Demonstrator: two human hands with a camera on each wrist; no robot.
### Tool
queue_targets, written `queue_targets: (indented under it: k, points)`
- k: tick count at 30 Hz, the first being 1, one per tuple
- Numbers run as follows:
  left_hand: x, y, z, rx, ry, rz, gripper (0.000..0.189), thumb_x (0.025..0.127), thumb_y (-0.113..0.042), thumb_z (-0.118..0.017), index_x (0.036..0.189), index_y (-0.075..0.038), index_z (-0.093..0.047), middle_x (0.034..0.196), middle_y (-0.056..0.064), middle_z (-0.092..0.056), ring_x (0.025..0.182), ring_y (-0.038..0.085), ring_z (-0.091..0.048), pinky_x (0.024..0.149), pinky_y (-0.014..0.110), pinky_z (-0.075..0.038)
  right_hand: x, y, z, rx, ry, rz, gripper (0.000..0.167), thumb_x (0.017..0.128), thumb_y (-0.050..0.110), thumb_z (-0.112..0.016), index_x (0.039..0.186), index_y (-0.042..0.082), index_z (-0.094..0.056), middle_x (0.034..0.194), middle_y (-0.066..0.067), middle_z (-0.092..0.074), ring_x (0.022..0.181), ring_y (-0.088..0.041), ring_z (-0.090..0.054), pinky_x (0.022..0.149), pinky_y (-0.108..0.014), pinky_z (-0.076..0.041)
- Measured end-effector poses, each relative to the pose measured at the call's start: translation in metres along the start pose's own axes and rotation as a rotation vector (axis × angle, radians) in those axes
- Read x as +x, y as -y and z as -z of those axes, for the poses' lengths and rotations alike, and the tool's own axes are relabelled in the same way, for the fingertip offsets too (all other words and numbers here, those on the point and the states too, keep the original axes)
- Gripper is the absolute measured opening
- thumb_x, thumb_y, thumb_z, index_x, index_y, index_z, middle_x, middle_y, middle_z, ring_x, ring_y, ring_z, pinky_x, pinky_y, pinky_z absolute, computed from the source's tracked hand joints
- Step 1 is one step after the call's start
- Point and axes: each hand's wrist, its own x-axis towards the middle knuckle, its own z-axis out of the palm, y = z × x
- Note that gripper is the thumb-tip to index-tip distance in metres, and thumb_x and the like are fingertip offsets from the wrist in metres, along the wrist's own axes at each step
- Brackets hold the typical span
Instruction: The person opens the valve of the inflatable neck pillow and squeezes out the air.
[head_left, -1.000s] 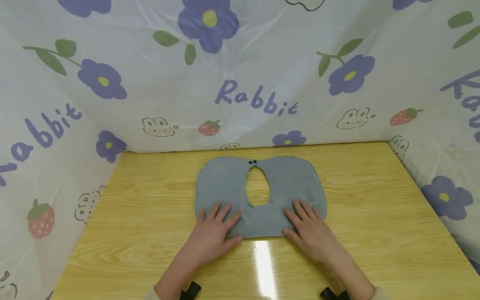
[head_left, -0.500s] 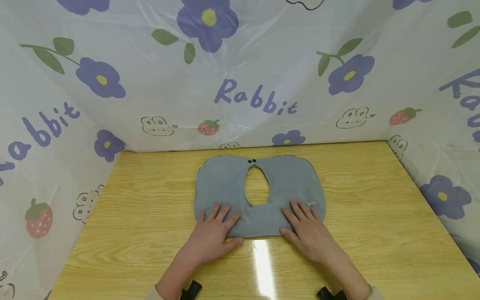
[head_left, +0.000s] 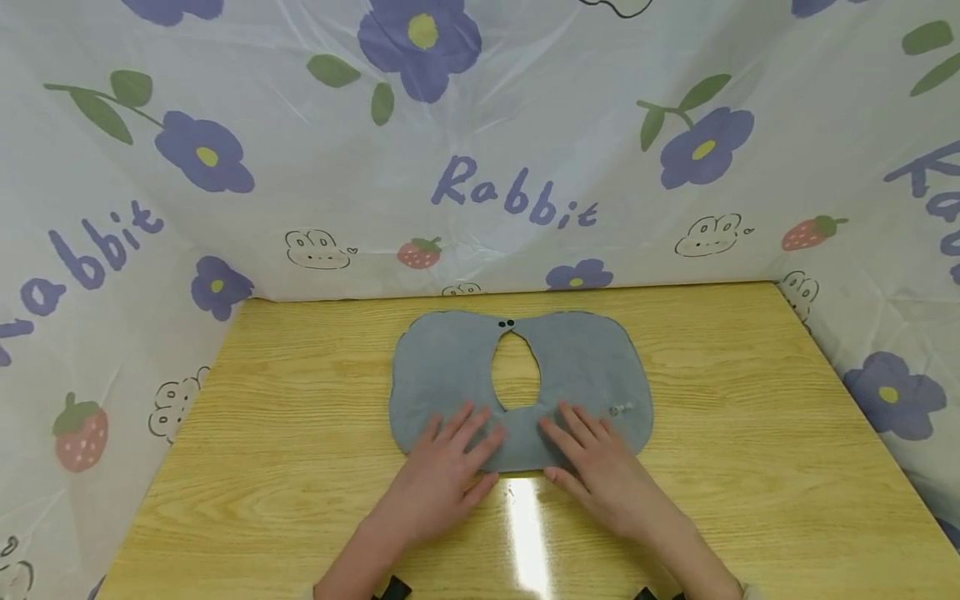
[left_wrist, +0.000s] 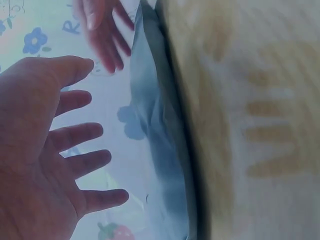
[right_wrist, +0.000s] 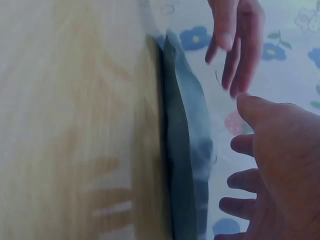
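Observation:
A grey-blue inflatable neck pillow [head_left: 446, 358] lies flat on the wooden table, its two arms meeting at the far side by a pair of small black snaps [head_left: 506, 323]. A small clear valve [head_left: 618, 410] shows on its right part. Over the near left edge is my left hand [head_left: 446, 475], fingers spread. My right hand [head_left: 606, 475] is over the near right edge in the same way. In the left wrist view a gap separates the left fingers from the pillow [left_wrist: 155, 115]; in the right wrist view the right fingers are likewise apart from it. Both hands hold nothing.
The wooden table [head_left: 300, 383] has a glossy light reflection in front of the pillow. A white sheet [head_left: 360, 183] printed with flowers, strawberries and "Rabbit" lettering hangs at the back and along both sides. Black wrist devices [head_left: 395, 588] show at the lower edge.
Both hands have come off the pillow and shifted inward, closer to each other. The valve, earlier partly covered by the right fingers, is now uncovered. The pillow stays where it was.

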Motion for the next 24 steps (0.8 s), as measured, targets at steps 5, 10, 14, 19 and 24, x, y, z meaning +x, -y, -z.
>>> queue_targets:
  k: [5, 10, 14, 19, 24]
  points:
    - [-0.001, -0.010, -0.012, 0.077, 0.037, -0.025, 0.049, 0.101, -0.041, -0.066, 0.145, -0.021, -0.060, 0.152, 0.010, -0.051, 0.142, 0.036, -0.043, 0.102, 0.063, -0.045, 0.000, 0.010, -0.010, -0.027, 0.057, 0.047, 0.062, 0.107, 0.050, -0.046, 0.157, 0.013, -0.045, 0.166, -0.018, -0.027, 0.152, -0.039, -0.024, 0.113, -0.067, -0.029]
    - [-0.003, -0.015, -0.024, 0.131, 0.064, -0.036, 0.048, 0.100, -0.042, -0.067, 0.143, -0.022, -0.062, 0.150, 0.008, -0.054, 0.141, 0.035, -0.046, 0.100, 0.061, -0.047, -0.002, 0.013, -0.021, -0.072, 0.055, 0.067, 0.062, 0.108, 0.052, -0.044, 0.156, 0.013, -0.048, 0.165, -0.018, -0.027, 0.152, -0.040, -0.024, 0.113, -0.067, -0.028]
    - [-0.003, -0.015, -0.028, 0.158, 0.080, -0.051, 0.047, 0.099, -0.042, -0.067, 0.142, -0.023, -0.063, 0.149, 0.007, -0.053, 0.140, 0.035, -0.046, 0.099, 0.060, -0.048, -0.004, 0.014, -0.026, -0.069, 0.055, 0.060, 0.061, 0.107, 0.051, -0.046, 0.155, 0.012, -0.049, 0.166, -0.019, -0.026, 0.152, -0.040, -0.023, 0.113, -0.069, -0.027]
    - [-0.003, -0.015, -0.028, 0.161, 0.111, -0.055, 0.044, 0.098, -0.041, -0.068, 0.139, -0.023, -0.065, 0.150, 0.007, -0.052, 0.140, 0.035, -0.046, 0.098, 0.060, -0.048, -0.004, 0.015, -0.028, -0.054, 0.053, 0.061, 0.060, 0.107, 0.049, -0.049, 0.153, 0.011, -0.052, 0.165, -0.019, -0.028, 0.152, -0.041, -0.024, 0.113, -0.069, -0.026]
    - [-0.003, -0.015, -0.029, 0.146, 0.129, -0.046, 0.043, 0.098, -0.040, -0.068, 0.138, -0.023, -0.066, 0.151, 0.007, -0.052, 0.140, 0.036, -0.045, 0.099, 0.062, -0.048, -0.004, 0.016, -0.030, -0.060, 0.056, 0.059, 0.059, 0.106, 0.047, -0.052, 0.152, 0.011, -0.053, 0.165, -0.019, -0.028, 0.152, -0.041, -0.024, 0.113, -0.069, -0.026]
